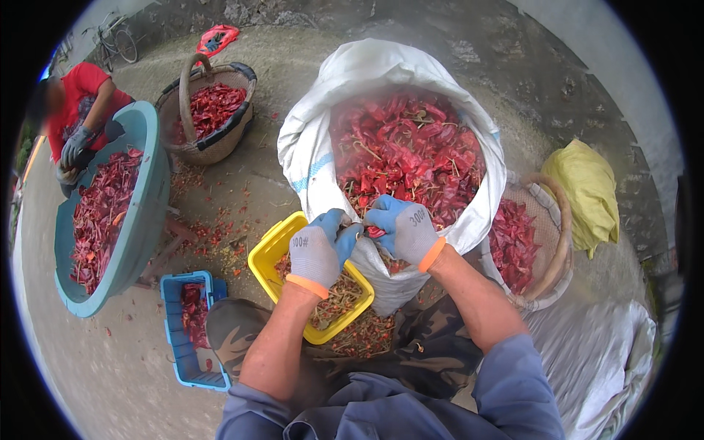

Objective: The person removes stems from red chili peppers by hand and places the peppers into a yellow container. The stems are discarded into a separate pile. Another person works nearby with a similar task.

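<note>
Both my hands wear grey gloves with blue coated fingers and orange cuffs. They meet at the near rim of a white woven sack [308, 159] filled with dried red chili peppers [407, 148]. My right hand [401, 228] is closed around a red dried chili [376, 231], whose body shows partly between the fingers. Close beside it, my left hand [325, 242] has thumb and fingertips together at the chili's end; whether they pinch a stem is too small to tell. Below my left hand is a yellow plastic basket [275, 234] holding stems and chili bits.
A blue crate [170, 330] and a large teal tub [151, 165], both with chilies, stand at left. A person in red [91, 99] sits behind the tub. Wicker baskets of chilies stand behind [220, 148] and right [555, 258], near a yellow sack [583, 192]. Debris lies on the ground.
</note>
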Motion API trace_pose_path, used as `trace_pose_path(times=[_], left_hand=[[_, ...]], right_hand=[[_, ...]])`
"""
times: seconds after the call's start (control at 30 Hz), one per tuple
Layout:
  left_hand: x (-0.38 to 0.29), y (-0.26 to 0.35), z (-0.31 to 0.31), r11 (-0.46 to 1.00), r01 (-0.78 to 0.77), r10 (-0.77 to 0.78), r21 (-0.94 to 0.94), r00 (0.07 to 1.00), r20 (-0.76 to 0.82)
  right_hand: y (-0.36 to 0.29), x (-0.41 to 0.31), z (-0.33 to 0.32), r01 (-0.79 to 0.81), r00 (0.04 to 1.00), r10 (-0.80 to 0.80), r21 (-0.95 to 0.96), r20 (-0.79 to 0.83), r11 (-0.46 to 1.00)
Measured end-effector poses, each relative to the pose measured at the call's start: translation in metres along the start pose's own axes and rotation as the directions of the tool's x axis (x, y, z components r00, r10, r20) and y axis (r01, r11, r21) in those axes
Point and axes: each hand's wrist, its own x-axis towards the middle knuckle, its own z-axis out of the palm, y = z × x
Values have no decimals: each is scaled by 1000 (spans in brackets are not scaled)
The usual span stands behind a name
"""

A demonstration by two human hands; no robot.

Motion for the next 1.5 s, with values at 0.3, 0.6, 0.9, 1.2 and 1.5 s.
trace_pose_path(times=[0.3, 0.6, 0.9, 1.2, 1.5], left_hand=[[-4, 7, -2, 941, -278, 273, 193, 960, 52], [-10, 19, -8, 947, -76, 67, -313, 997, -41], [-11, 11, -17, 160, 217, -256, -963, 951, 172], [-5, -1, -28, 649, 289, -273, -704, 952, 140], [-9, 6, -23, 847, 259, -235, -464, 966, 111]], right_hand=[[-20, 11, -12, -343, 890, 236, 231, 389, 910], [-43, 15, -39, -404, 849, 168, 411, 501, 817], [-46, 7, -10, 213, 968, -161, 291, -192, 933], [-21, 16, -6, 83, 946, -35, 139, -321, 987], [-37, 28, -12, -206, 970, 243, 482, -15, 852]])
